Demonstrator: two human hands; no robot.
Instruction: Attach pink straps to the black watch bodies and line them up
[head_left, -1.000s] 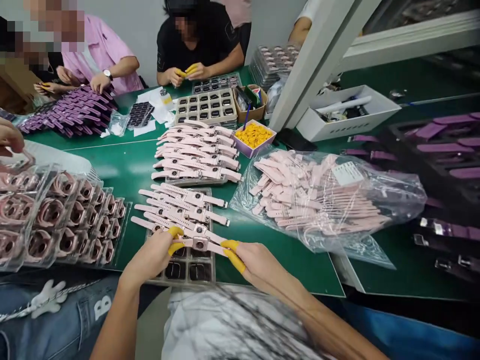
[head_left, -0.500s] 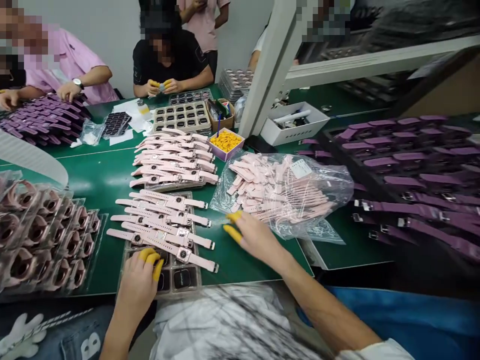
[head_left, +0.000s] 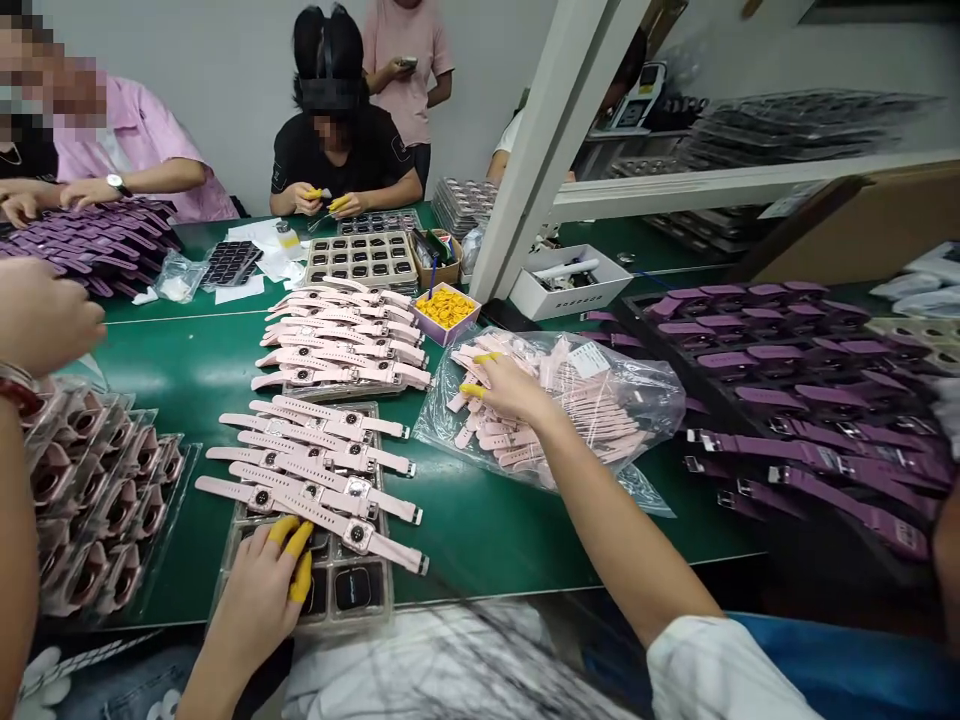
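My left hand (head_left: 259,590), with yellow finger covers, is curled over the front of a clear tray (head_left: 386,585). The tray's front pockets hold dark square watch faces (head_left: 354,588); whatever lies under my bent fingertips is hidden. Several pale pink watches with straps (head_left: 311,490) lie slantwise across the tray just beyond this hand. My right hand (head_left: 510,388), also with yellow finger covers, is over the pink watch straps (head_left: 585,415) heaped in a clear plastic bag (head_left: 652,400). Its thumb and finger are apart, with nothing seen held between them.
Behind stands another stack of pink watches (head_left: 341,340), beside a box of yellow finger covers (head_left: 446,308). Trayed pink watches (head_left: 97,500) and another person's arm (head_left: 22,480) are at left. Purple watches (head_left: 787,370) fill the right. A white post (head_left: 551,150) rises from the table.
My right hand has moved forward from beside the bag to over the pink straps. My left hand stays at the tray. Another person's arm has come into view at left.
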